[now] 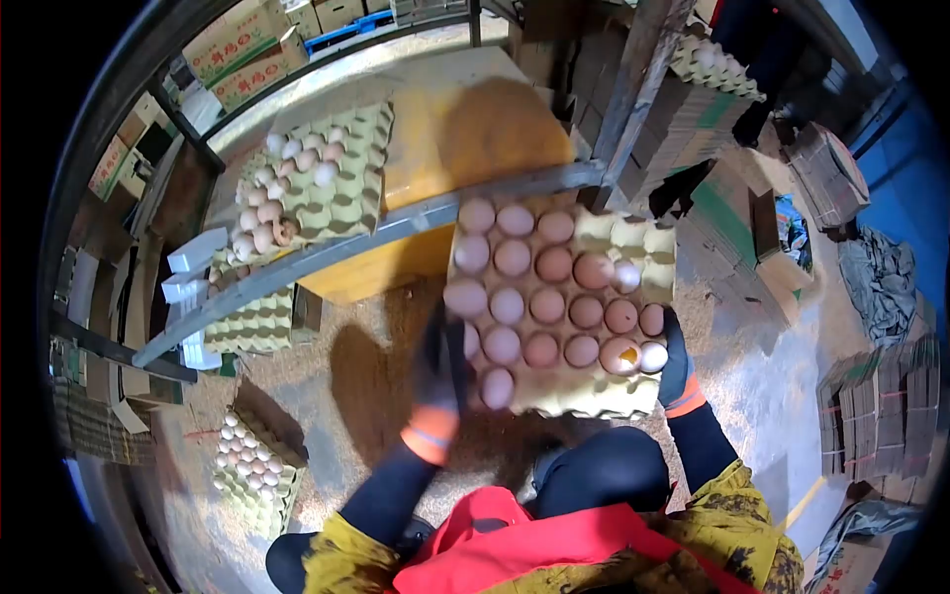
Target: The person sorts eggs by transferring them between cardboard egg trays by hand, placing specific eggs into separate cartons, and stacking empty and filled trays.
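Note:
Both my gloved hands hold a pulp egg tray [633, 238] in front of me, one at each side. My left hand [442, 361] is closed on its left edge, my right hand [676, 361] on its lower right edge. Brown and pale eggs [547, 305] fill much of the tray, while cups at the upper right and along the bottom are bare. One cracked egg [621, 356] near my right hand shows yellow yolk. Both gloves are dark with orange cuffs.
A metal-framed shelf [495, 186] holds another egg tray [361, 168], partly filled. More trays lie below it [252, 327] and on the floor [262, 505]. Cardboard stacks [881, 406] stand at right; an egg tray [714, 71] tops the stack behind the post.

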{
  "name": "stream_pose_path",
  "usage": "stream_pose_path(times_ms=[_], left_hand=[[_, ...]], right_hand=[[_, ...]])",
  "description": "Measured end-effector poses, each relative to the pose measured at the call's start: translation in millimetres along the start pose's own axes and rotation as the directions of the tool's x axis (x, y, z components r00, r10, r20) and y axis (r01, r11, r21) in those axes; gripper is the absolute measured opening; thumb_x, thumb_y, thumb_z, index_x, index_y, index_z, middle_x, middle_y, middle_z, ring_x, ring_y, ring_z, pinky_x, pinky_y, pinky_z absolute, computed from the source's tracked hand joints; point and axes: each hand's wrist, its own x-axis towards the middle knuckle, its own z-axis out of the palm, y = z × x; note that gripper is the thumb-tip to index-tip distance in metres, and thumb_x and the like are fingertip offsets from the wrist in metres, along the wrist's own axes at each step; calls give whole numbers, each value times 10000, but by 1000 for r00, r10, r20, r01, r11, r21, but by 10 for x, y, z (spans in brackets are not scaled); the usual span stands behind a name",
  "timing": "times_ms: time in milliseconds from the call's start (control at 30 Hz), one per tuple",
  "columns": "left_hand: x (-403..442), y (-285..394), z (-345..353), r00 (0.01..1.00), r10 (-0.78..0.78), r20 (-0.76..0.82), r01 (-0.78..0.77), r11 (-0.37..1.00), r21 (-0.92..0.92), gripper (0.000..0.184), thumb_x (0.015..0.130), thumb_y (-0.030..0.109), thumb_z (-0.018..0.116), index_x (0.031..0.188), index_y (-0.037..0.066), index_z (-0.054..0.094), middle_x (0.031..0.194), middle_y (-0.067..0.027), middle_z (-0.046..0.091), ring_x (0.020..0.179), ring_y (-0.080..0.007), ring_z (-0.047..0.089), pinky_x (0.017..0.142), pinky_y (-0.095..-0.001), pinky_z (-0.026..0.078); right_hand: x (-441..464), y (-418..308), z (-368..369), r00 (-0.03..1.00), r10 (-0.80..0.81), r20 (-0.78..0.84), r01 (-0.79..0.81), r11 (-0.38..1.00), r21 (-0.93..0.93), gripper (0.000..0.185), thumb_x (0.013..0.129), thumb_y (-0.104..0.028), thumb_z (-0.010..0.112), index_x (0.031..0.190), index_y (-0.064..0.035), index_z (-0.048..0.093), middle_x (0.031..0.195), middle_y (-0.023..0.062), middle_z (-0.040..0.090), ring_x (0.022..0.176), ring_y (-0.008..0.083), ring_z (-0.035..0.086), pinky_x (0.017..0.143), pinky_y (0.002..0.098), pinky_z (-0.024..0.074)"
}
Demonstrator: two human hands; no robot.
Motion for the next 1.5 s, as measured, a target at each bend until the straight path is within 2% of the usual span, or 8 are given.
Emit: stream_pose_path(times_ms=[167,233,300,500,633,833,1233,1500], left_hand=[[1646,716,-231,955,232,187,-268,942,202,368,966,310,539,1194,39,639,1034,-189,700,961,-325,673,839,-402,507],[2271,711,-202,906,363,219,-397,907,138,360,975,311,550,1177,35,666,804,-71,688,699,-96,546,616,-316,470],[2769,787,-104,900,290,325,-383,882,274,380,969,368,517,1164,78,665,1063,-185,691,975,-337,660,842,-379,496],[3499,640,64,694,575,434,-714,471,518,436,1005,248,485,1387,38,488,1315,-197,587,1156,-319,588,995,-361,432],[2815,405,-351,836,540,98,-536,764,360,542,936,371,592,1327,2,516,1277,-229,584,1181,-388,550,1011,-414,426],[1929,115,-1180,823,374,428,-516,176,838,796,780,361,708,1473,139,386,1461,-173,415,1357,-376,357,1150,-524,183],[2554,-141,-774,886,345,310,-411,274,869,660,836,474,648,1379,132,495,1328,-131,551,1295,-323,446,1104,-515,255],[974,235,-1711,816,353,457,-571,372,732,630,889,399,625,1419,102,455,1431,-153,462,1327,-327,417,1135,-467,282]], right_hand=[[263,-656,690,983,97,157,-181,673,718,494,1029,-315,463,1448,-66,381,1418,86,476,1297,228,475,1106,398,385],[399,-812,957,989,52,140,-139,659,739,492,1014,-281,509,1443,-70,392,1438,71,463,1317,235,454,1124,404,356],[589,-881,1127,988,7,151,-121,638,761,484,1019,-279,496,1443,-68,393,1447,73,457,1320,236,452,1131,402,347],[1083,-723,1522,937,-293,189,45,640,767,451,1028,-261,483,1431,-72,407,1418,77,487,1295,223,478,1101,390,396],[1354,-598,1782,977,-155,147,-71,411,909,426,1010,-222,532,1408,-102,441,1363,58,541,1250,217,518,1080,398,420],[1886,-397,2166,990,-136,46,20,448,894,379,956,-222,642,1291,-150,483,1247,21,554,1143,180,559,947,350,519],[2619,-452,2223,959,-63,276,-63,902,427,349,1007,-334,540,1044,7,601,798,86,667,760,210,666,763,329,557],[1519,-565,2280,837,143,527,-339,893,296,397,1012,-325,498,1325,-85,540,1160,125,640,1003,256,652,890,399,546]])
